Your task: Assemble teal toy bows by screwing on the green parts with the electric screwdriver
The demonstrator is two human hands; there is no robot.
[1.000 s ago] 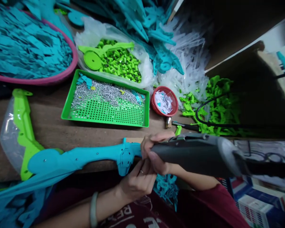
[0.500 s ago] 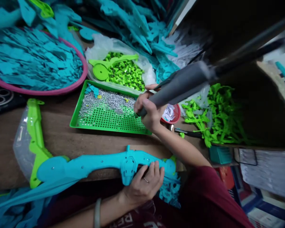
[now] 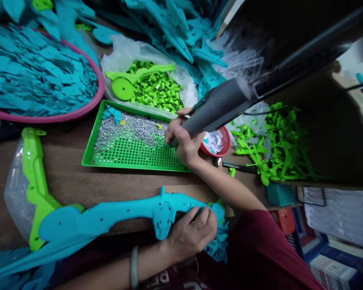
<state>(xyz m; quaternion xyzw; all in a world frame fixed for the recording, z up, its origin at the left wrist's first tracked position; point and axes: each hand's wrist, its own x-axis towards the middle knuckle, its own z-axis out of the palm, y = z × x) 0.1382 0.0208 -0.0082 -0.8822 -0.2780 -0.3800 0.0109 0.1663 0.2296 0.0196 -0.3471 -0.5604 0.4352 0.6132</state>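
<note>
A long turquoise plastic toy gun body lies along the front edge of the table, with screw holes along its length. My left hand rests over its right end, fingers curled and fingertips pinched together at the upper edge; whatever they hold is hidden. My right hand is wrapped round the lower end of a thick grey power screwdriver, which slants up to the right; its bit is not visible. Behind that hand is a green perforated tray with many small silver screws.
A pink-rimmed basin of turquoise pieces stands at left. A plastic bag holds green parts behind the tray. A red basket and a carton with green pieces are at right. A green part with a clear piece lies at left.
My left hand has slid right along the turquoise body, and its fingers have curled from a flatter hold into a pinch. My right hand still grips the screwdriver.
</note>
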